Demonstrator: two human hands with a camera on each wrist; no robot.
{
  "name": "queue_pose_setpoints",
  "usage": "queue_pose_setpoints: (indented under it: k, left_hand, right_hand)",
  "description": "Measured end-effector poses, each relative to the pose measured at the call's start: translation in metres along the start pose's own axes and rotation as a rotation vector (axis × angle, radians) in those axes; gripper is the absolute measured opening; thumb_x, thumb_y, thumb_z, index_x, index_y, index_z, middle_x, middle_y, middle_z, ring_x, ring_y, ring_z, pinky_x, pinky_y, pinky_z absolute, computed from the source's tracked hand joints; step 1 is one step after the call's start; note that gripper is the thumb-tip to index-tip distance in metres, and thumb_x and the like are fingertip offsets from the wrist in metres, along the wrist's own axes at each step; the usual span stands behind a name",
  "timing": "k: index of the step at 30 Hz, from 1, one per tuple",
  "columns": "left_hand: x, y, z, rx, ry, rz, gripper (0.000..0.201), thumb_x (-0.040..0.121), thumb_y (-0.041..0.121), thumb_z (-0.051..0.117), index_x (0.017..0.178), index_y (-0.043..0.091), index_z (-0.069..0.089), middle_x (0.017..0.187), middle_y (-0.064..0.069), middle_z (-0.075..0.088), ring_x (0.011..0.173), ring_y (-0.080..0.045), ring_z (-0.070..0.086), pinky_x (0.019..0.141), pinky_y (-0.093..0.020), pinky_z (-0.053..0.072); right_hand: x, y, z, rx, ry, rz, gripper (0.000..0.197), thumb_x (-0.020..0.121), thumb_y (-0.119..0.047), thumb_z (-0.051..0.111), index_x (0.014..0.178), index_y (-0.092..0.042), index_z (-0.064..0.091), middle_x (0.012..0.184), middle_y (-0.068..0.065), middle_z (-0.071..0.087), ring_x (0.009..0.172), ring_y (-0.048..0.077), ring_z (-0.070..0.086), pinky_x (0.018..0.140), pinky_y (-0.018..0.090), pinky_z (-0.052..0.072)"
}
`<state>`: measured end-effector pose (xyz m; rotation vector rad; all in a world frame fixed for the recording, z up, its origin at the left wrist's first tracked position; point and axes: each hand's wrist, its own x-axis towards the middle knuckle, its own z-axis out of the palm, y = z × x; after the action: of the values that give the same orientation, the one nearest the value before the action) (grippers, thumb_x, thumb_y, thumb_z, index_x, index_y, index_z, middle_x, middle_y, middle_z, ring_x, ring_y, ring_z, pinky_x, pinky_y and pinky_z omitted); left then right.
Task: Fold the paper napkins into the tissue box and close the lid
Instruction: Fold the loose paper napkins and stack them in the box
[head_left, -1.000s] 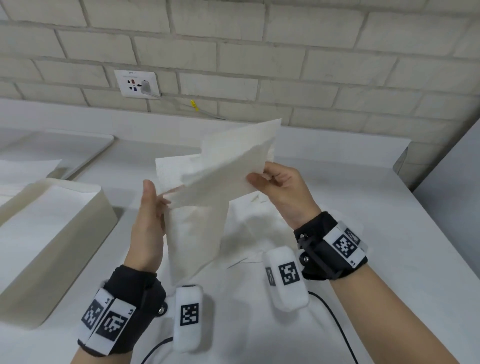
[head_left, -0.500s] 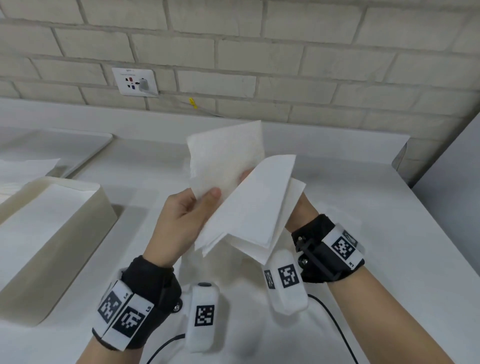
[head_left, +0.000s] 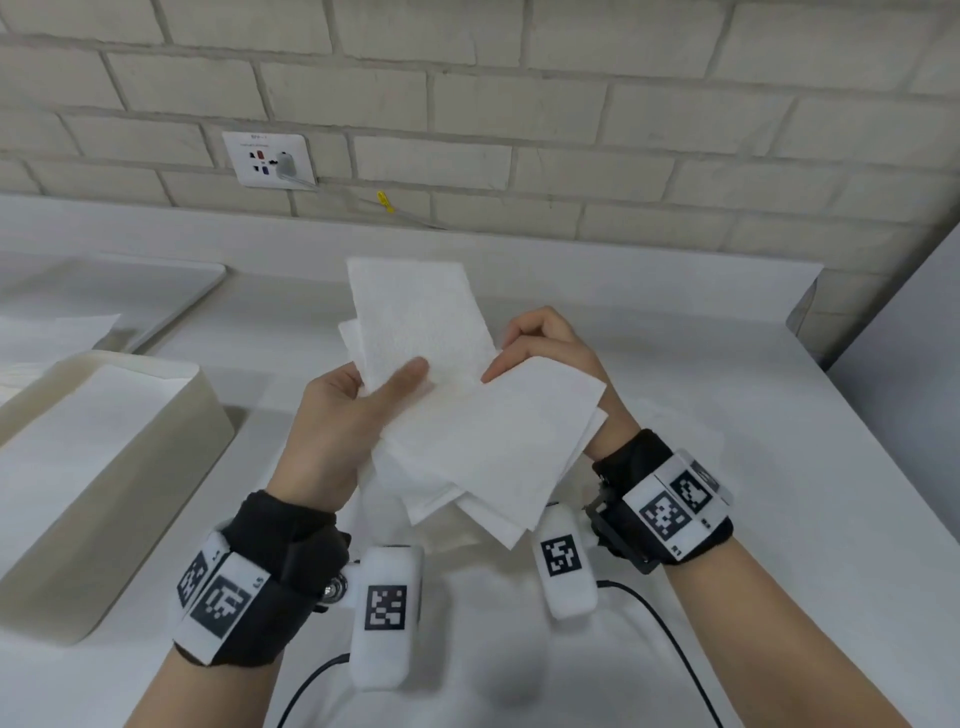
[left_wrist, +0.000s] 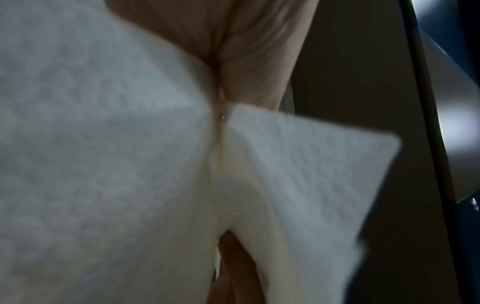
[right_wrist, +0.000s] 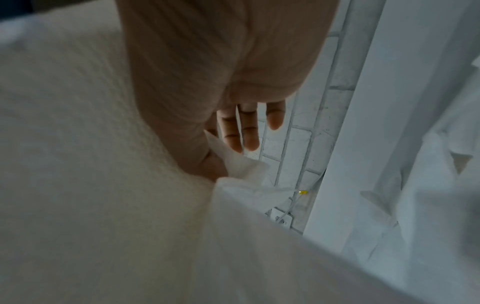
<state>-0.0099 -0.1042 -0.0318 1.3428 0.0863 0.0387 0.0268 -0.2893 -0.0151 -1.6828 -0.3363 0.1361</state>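
A white paper napkin (head_left: 488, 441) is held in the air over the counter, folded into several layers, one flap standing up and the rest hanging toward me. My left hand (head_left: 400, 379) grips it from the left, thumb pressed on top and fingers hidden behind. My right hand (head_left: 519, 358) pinches the fold from the right with curled fingers. The open cream tissue box (head_left: 171, 467) stands at the left with white napkins lying flat inside. The left wrist view is filled by the napkin (left_wrist: 103, 164) under my palm. In the right wrist view the napkin (right_wrist: 91, 164) lies against my thumb.
A flat white lid-like tray (head_left: 130, 291) and a loose sheet (head_left: 57, 332) lie behind the box. The white counter (head_left: 779, 519) ends at a brick wall with a socket (head_left: 267, 158). A grey panel (head_left: 909, 338) stands at the right. Cables (head_left: 660, 623) trail near my wrists.
The napkin, spread open between my parted hands a second ago, is now folded into layers. My hands have come together, and my left thumb now lies on the napkin's front.
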Motion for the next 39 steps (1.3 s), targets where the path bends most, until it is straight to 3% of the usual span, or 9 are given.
queue_pose_setpoints:
  k: [5,11,16,19,24,30,32,35,39]
  left_hand:
    - [0.000,0.000,-0.005,0.044,-0.013,-0.013,0.024,0.065,0.005,0.074,0.088,0.007,0.070,0.082,-0.004,0.075,0.069,-0.016,0.072,0.056,-0.024,0.055]
    - [0.004,0.000,-0.013,-0.001,0.067,-0.010,0.014,0.075,0.000,0.070,0.089,0.004,0.069,0.079,-0.005,0.075,0.067,-0.015,0.071,0.057,-0.023,0.056]
    - [0.007,-0.001,-0.013,-0.013,0.084,0.018,0.014,0.077,-0.001,0.069,0.090,0.005,0.069,0.080,-0.003,0.075,0.070,-0.015,0.071,0.063,-0.025,0.058]
    - [0.007,-0.001,-0.013,-0.036,0.096,0.022,0.014,0.078,-0.002,0.068,0.090,0.006,0.069,0.079,-0.003,0.075,0.070,-0.015,0.071,0.063,-0.025,0.057]
    - [0.008,-0.001,-0.014,-0.066,0.104,0.040,0.015,0.079,-0.003,0.066,0.092,0.005,0.068,0.079,-0.002,0.075,0.069,-0.015,0.071,0.062,-0.024,0.057]
    - [0.008,0.000,-0.020,-0.013,0.173,0.135,0.013,0.080,-0.001,0.068,0.087,0.011,0.069,0.077,0.002,0.075,0.070,-0.012,0.071,0.060,-0.023,0.055]
    - [0.008,-0.001,-0.021,0.003,0.186,0.160,0.014,0.080,-0.001,0.068,0.086,0.012,0.069,0.077,0.004,0.074,0.071,-0.011,0.070,0.060,-0.022,0.054]
    - [0.007,-0.002,-0.021,0.021,0.179,0.174,0.014,0.084,0.000,0.066,0.085,0.013,0.069,0.077,0.005,0.074,0.072,-0.012,0.070,0.064,-0.024,0.056]
    - [0.007,-0.004,-0.022,0.073,0.188,0.177,0.012,0.085,0.000,0.066,0.087,0.011,0.070,0.077,0.004,0.074,0.071,-0.012,0.069,0.066,-0.027,0.054]
  right_hand:
    - [-0.009,0.008,-0.002,-0.228,-0.074,-0.321,0.019,0.075,0.000,0.060,0.087,-0.012,0.069,0.094,-0.005,0.056,0.090,-0.003,0.053,0.083,0.010,0.038]
    - [-0.019,-0.015,-0.022,-0.331,-0.350,-0.277,0.026,0.076,-0.019,0.063,0.100,-0.030,0.065,0.121,-0.010,0.055,0.118,0.007,0.050,0.101,0.025,0.039]
    - [-0.026,-0.025,-0.023,-0.429,-0.534,-0.244,0.041,0.069,-0.019,0.058,0.110,-0.027,0.061,0.136,-0.004,0.045,0.129,0.006,0.039,0.107,0.021,0.029]
    - [-0.028,-0.024,-0.024,-0.418,-0.516,-0.245,0.046,0.071,-0.033,0.060,0.116,-0.026,0.058,0.142,-0.004,0.039,0.134,0.008,0.033,0.110,0.029,0.029]
    - [-0.023,-0.007,-0.007,-0.655,-0.406,-0.391,0.077,0.064,-0.040,0.075,0.132,-0.036,0.038,0.143,-0.016,0.020,0.136,0.004,0.022,0.112,0.019,0.023]
    - [-0.028,-0.019,0.001,-0.551,-0.436,-0.258,0.069,0.054,-0.055,0.072,0.117,-0.055,0.045,0.144,-0.023,0.026,0.135,-0.006,0.022,0.113,0.022,0.021]
    - [-0.028,-0.020,0.001,-0.517,-0.404,-0.282,0.059,0.062,-0.046,0.071,0.116,-0.046,0.049,0.141,-0.016,0.037,0.133,-0.004,0.028,0.114,0.027,0.024]
    - [-0.025,-0.018,0.001,-0.393,-0.433,-0.328,0.057,0.072,-0.004,0.060,0.121,-0.031,0.048,0.136,-0.003,0.046,0.133,0.007,0.035,0.114,0.034,0.026]
    - [-0.020,-0.021,0.002,-0.075,-0.386,-0.263,0.045,0.079,0.013,0.047,0.116,-0.014,0.050,0.119,-0.001,0.057,0.116,0.009,0.055,0.097,0.021,0.042]
